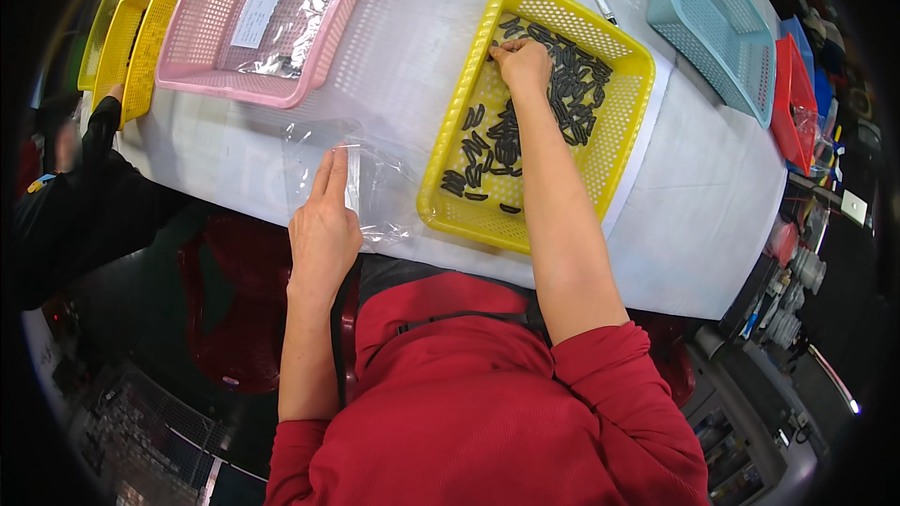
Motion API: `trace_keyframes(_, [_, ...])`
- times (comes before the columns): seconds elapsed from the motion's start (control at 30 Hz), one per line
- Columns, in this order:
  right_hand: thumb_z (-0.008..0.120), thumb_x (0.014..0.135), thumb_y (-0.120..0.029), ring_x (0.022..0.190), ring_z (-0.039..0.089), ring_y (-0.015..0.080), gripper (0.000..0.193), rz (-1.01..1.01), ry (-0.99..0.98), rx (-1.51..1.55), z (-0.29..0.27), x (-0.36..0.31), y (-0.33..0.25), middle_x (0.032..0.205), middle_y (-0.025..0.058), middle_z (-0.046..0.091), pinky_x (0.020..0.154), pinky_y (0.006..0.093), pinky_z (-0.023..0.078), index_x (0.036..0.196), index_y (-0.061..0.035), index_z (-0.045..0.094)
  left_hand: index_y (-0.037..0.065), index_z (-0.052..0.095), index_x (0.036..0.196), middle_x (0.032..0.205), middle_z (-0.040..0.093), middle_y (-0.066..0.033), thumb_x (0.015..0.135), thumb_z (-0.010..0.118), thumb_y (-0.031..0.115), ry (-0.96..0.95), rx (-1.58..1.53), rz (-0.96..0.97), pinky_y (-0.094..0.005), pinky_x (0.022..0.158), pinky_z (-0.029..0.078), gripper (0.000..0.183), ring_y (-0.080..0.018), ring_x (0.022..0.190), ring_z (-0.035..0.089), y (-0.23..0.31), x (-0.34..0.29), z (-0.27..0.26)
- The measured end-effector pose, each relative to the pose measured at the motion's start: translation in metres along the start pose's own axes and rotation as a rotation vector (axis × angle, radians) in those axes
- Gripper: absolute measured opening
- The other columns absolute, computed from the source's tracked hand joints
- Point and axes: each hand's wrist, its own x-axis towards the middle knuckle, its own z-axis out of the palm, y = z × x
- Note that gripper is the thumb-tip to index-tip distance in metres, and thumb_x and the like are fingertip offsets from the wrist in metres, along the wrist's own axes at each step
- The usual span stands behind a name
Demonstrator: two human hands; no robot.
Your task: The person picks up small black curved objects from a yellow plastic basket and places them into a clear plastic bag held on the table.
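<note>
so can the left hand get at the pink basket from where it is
Probably yes: the left hand rests on the clear plastic bag, and only bare white table lies between it and the pink basket, which sits farther away.

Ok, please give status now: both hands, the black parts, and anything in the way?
Left hand flat on clear plastic bag, open. Right hand in yellow basket, fingers closed among small black parts; what they hold is hidden. Nothing blocks between bag and basket.

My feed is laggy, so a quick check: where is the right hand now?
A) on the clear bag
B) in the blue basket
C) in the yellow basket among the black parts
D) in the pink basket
C: the right hand reaches into the yellow basket, fingers down among the black parts, while the left hand rests on the clear bag.
</note>
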Motion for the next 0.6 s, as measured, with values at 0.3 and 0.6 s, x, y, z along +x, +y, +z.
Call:
trace_keyframes(0.3, [0.076,0.071,-0.025,0.094,0.065,0.0309,0.032,-0.046,-0.070,-0.213,-0.005,0.002,-0.009,0.101,0.0179,0.067,0.082,0.0413,0.052,0.090,0.0002,0.069,0.001,0.038,0.137,0.136,0.046,-0.0214,0.068,0.049,-0.010,0.017,-0.014,0.017,-0.0464,0.065,0.051,0.070,-0.0422,0.076,0.062,-0.001,-0.004,0.004])
trace_keyframes(0.6, [0.056,0.087,-0.006,0.095,0.065,0.0276,0.026,0.106,-0.755,1.230,-0.049,-0.033,0.058,0.105,0.0129,0.064,0.073,0.0345,0.057,0.112,0.0007,0.054,0.001,0.039,0.137,0.136,0.046,-0.0218,0.069,0.048,-0.008,-0.009,0.003,0.029,-0.0487,0.067,0.050,0.069,-0.0431,0.077,0.062,-0.001,-0.004,0.008])
